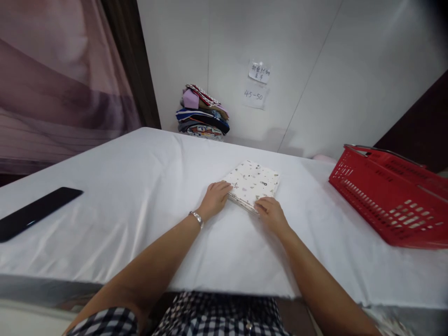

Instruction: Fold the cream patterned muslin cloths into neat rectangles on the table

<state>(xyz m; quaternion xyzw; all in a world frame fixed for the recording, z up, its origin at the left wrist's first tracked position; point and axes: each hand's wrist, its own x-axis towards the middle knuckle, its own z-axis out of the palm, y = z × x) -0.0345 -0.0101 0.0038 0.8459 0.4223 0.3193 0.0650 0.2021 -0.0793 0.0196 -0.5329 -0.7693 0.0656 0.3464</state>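
Listing from the near edge outward: a black-and-white checked garment showed at the bottom of the view, below the near edge of the table draped in white cloth.

Left hand: bare, with a silver bracelet at the wrist; it lay palm down, fingers together and flat, on the left edge of a folded white fabric piece with small scattered print. It pressed rather than pinched.

Right hand: bare, palm down on the near corner of the same folded piece, fingers curled over its edge; whether the fingers closed under the edge could not be told.

Folded piece: lay flat near the middle of the table, turned corner-on to the person, somewhat nearer the far edge.

Flat black rectangular object: lay near the left edge of the table, well apart from the hands.

Red plastic shopping basket with latticed walls: sat at the right edge of the table, a metal handle along its rim.

Stack of folded multicoloured fabrics: stood beyond the far edge, against the white wall.

Two paper notes with handwriting: were stuck to the wall, right of the stack.
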